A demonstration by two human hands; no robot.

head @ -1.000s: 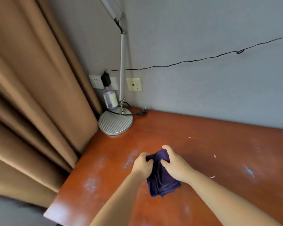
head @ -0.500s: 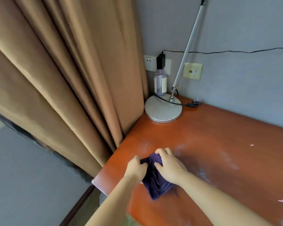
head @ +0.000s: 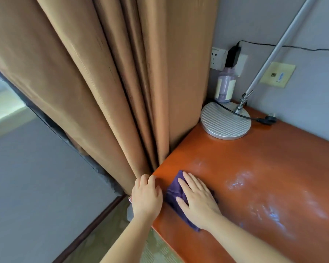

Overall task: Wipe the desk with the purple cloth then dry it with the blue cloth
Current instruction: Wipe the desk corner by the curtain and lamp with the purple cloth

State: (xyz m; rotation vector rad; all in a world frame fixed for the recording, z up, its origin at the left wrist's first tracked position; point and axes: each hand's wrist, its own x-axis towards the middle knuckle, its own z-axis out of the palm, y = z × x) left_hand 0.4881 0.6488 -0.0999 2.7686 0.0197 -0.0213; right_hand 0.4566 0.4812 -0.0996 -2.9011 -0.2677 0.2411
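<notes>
Your right hand (head: 197,200) lay flat on the purple cloth (head: 174,192), fingers straight and spread, pressing it onto the reddish-brown desk (head: 254,158) near its left edge. The cloth sat bunched beneath your palm, its folds showing past your fingertips toward the curtain and past the thumb side toward the desk's near edge, so the hand pressed it down rather than clutched it. Your left hand (head: 146,196) rested just beside it at the desk's left edge, fingers curled over toward the tan curtain (head: 103,82); whether they gripped the edge or the fabric could not be told. Pale smears (head: 239,182) marked the desktop to the right of the cloth. At the far corner stood a lamp base (head: 225,122) with a black cable across it, and a clear bottle (head: 225,86) behind it below the wall socket (head: 217,57).
</notes>
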